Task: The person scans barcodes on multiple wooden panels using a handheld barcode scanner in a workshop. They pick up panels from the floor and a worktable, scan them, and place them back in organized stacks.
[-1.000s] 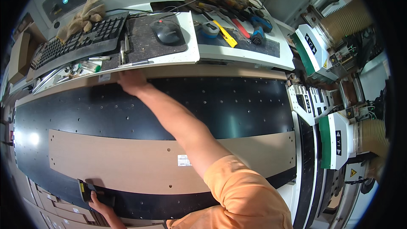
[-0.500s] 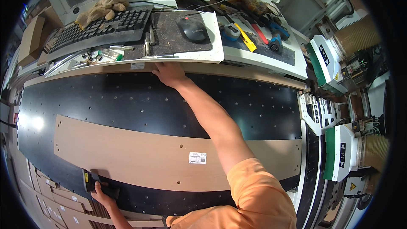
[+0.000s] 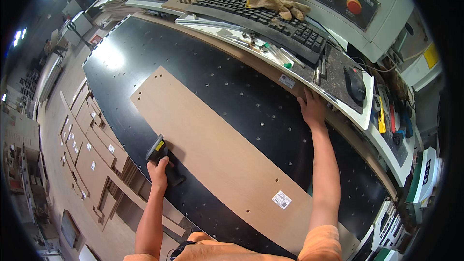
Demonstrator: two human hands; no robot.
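Observation:
A black handheld barcode scanner (image 3: 157,152) with a yellow label is in my left hand (image 3: 157,171), its fingers closed round the handle, at the near edge of the black table (image 3: 227,84). Beside it lies a long light-brown wood panel (image 3: 208,140) with drilled holes and a white label (image 3: 281,199). My right hand (image 3: 314,112) reaches across to a second brown panel (image 3: 263,70), which runs along the far edge partly beneath the shelf. Its thumb and fingers are on that panel's edge, to the right of a white label (image 3: 286,81); the fingertips are partly hidden.
Over the far edge juts a white shelf (image 3: 360,117) with a keyboard (image 3: 263,17), work gloves (image 3: 280,2), a mouse (image 3: 355,84) and loose tools. Labelled panels (image 3: 94,157) are stacked low at the left. A control panel with a red button (image 3: 353,5) stands behind.
The view has swung left, so the table now runs diagonally. My left hand still holds the scanner, and my right hand stays at the far panel beside its label.

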